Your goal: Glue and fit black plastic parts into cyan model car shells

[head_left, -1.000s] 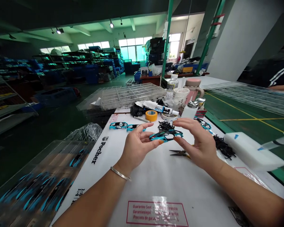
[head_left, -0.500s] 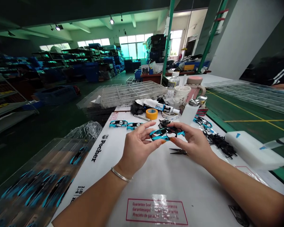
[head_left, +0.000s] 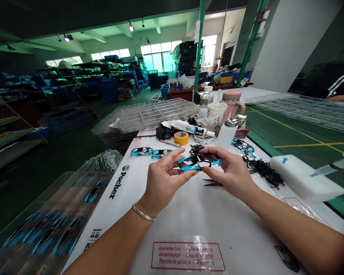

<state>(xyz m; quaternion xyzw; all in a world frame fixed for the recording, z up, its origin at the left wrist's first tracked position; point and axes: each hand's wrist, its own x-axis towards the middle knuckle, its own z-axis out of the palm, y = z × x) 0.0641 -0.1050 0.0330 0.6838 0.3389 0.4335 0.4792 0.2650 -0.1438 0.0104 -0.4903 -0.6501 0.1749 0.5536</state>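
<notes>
My left hand (head_left: pixel 163 180) and right hand (head_left: pixel 227 170) pinch a blue-and-black model car shell (head_left: pixel 199 163) in my fingertips above the table (head_left: pixel 195 225), partly hiding it; pliers (head_left: pixel 212 183) lie half hidden beyond my right hand.

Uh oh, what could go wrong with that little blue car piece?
The thin blue model car piece, pinched between the left hand and the right hand, looks delicate, so squeezing too hard might snap it. The pointed pliers lie just below the right hand, so that hand might get poked if it drops down. The loose black parts nearby are small and might get knocked about and lost.
</notes>
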